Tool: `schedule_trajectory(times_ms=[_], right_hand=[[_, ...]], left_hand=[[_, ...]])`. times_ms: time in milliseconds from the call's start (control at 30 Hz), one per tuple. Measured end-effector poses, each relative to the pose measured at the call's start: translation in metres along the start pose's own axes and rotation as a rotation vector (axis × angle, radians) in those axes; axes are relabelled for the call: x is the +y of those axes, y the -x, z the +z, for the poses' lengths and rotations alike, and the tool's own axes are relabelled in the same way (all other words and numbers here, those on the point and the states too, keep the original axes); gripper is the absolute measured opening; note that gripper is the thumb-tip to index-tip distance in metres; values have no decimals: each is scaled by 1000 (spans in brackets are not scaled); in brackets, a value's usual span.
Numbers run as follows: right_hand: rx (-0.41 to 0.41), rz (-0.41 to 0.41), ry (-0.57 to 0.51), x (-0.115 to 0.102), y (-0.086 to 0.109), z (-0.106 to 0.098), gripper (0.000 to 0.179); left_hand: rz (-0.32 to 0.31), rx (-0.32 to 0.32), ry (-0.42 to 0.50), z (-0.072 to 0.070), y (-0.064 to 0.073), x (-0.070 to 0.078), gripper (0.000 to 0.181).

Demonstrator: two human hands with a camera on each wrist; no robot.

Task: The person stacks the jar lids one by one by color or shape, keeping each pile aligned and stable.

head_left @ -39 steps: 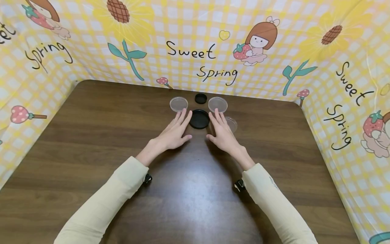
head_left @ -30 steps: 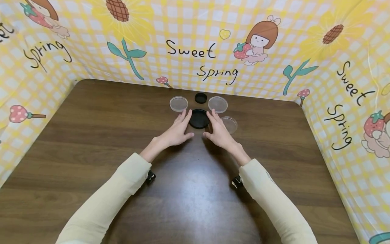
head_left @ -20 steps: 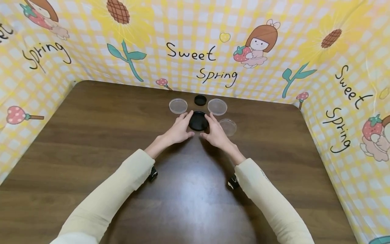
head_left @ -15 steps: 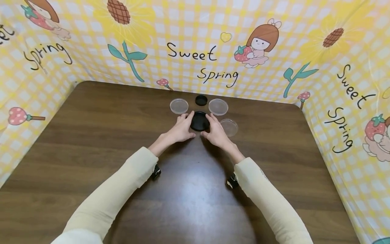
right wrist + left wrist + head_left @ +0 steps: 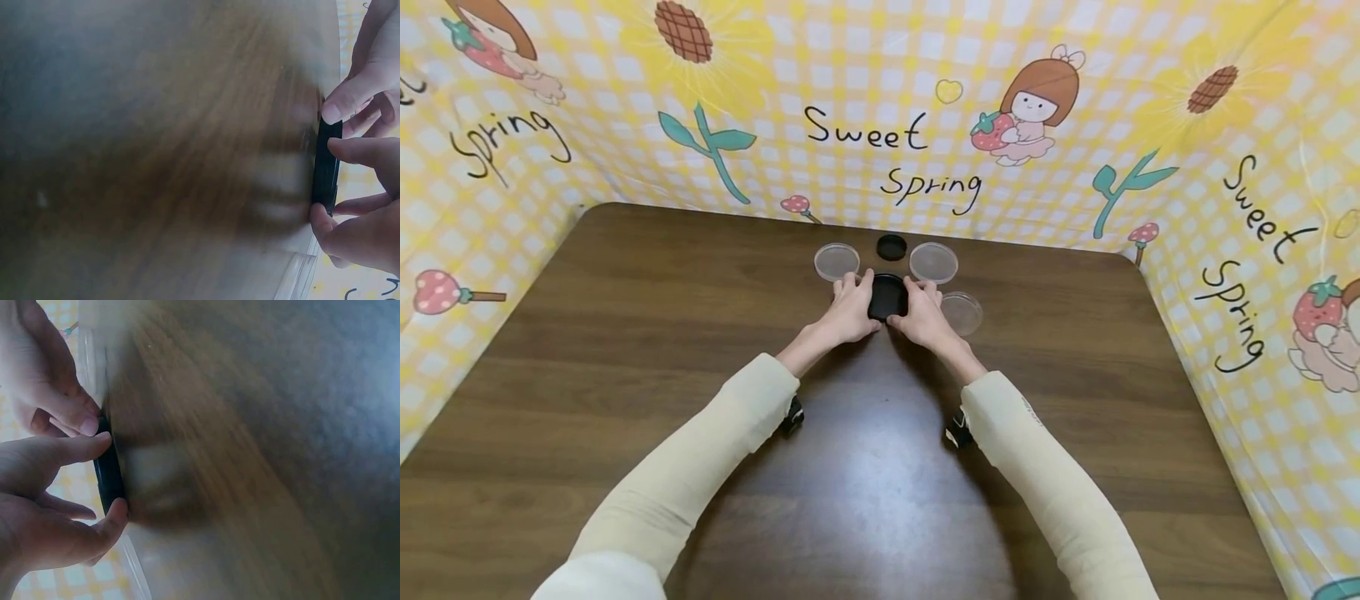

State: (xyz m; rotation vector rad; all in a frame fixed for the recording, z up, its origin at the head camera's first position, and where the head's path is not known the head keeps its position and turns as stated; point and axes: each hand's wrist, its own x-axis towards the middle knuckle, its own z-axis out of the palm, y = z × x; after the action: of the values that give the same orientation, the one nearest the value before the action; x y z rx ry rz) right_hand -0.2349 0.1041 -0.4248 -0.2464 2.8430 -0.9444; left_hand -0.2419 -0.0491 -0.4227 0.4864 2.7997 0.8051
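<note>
While the left hand (image 5: 847, 313) grips one side of the larger black dish (image 5: 888, 298) near the far edge of the surface (image 5: 700, 333), I have the right hand (image 5: 923, 318) gripping the other side, the smaller black dish (image 5: 892, 247) just beyond

Head view downward from above; close wrist views of the same black dish (image 5: 888, 298)

I face a dark brown, wood-grained table (image 5: 662, 283) with rounded far corners. Yellow-checked cloth (image 5: 865, 67) rises behind the table and along its left and right sides, printed with sunflowers (image 5: 683, 32) and "Sweet Spring" lettering (image 5: 867, 133). Whitish glare (image 5: 887, 492) lies on the table's near half.
</note>
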Motion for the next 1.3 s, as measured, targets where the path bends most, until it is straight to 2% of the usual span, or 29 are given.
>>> schedule_trajectory(times_ms=[167, 567, 967, 1133, 1300], right_hand=[[-27, 4, 1, 1, 0, 0, 78], [-41, -16, -31, 5, 0, -6, 76], [-1, -32, -88, 12, 3, -3, 80], [13, -59, -124, 11, 2, -5, 82], [-2, -46, -203, 10, 4, -7, 84]], left_hand=[[-16, 5, 3, -2, 1, 0, 79], [-80, -13, 52, -7, -5, -2, 76], [41, 56, 225, -9, -2, -17, 71], [39, 69, 254, -10, -2, -19, 74], [35, 66, 302, -13, 1, -20, 73]])
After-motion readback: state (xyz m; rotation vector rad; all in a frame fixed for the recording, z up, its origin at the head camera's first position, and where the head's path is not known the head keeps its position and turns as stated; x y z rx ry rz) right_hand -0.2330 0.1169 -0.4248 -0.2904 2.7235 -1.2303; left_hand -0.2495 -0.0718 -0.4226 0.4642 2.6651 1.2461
